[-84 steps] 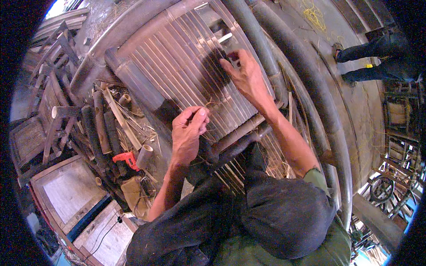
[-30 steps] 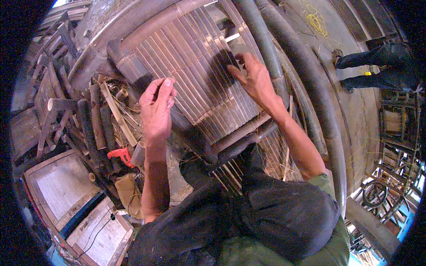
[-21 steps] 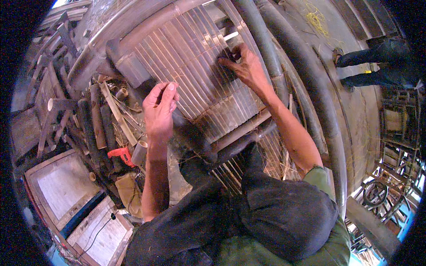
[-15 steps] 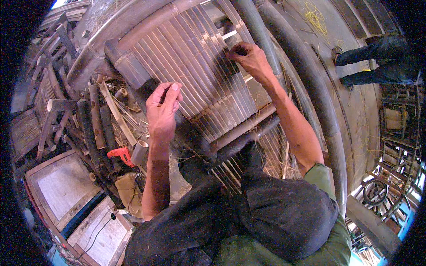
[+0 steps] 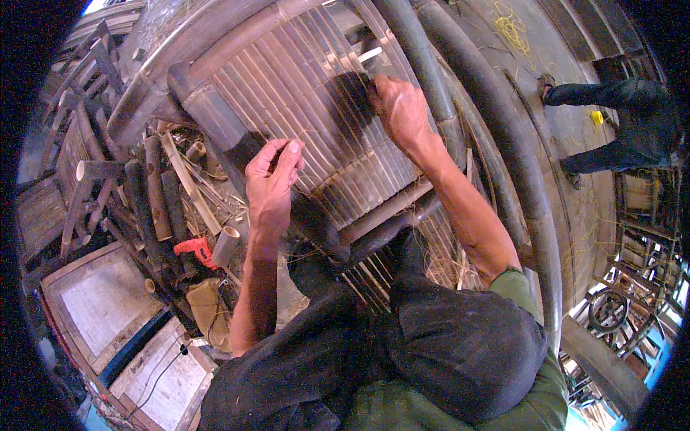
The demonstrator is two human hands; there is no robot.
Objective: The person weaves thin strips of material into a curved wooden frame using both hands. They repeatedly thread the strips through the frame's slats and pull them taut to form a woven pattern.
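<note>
Both my hands are over a slatted panel of split bamboo (image 5: 287,93) set in a dark bamboo frame. My left hand (image 5: 272,172) is over the panel's left side, thumb and forefinger pinched together. A thin strand may run near those fingertips, too fine to make out. My right hand (image 5: 404,115) is closed at the panel's right side, knuckles up, its fingertips mostly hidden and near the slat edges. What it grips does not show. A short pale stick (image 5: 370,54) lies just beyond it, by a gap between the slats.
Left of the panel lie bamboo offcuts (image 5: 158,190), an orange power tool (image 5: 195,251) and a wooden box with pale panels (image 5: 108,305). Thick bamboo poles (image 5: 496,93) curve along the right. Farther right stand another person's legs (image 5: 611,129), near yellow twine (image 5: 512,29) on the floor.
My right hand has turned knuckles up and shifted slightly down and right. My left hand has moved a little to the right. The other person's legs have moved farther apart.
</note>
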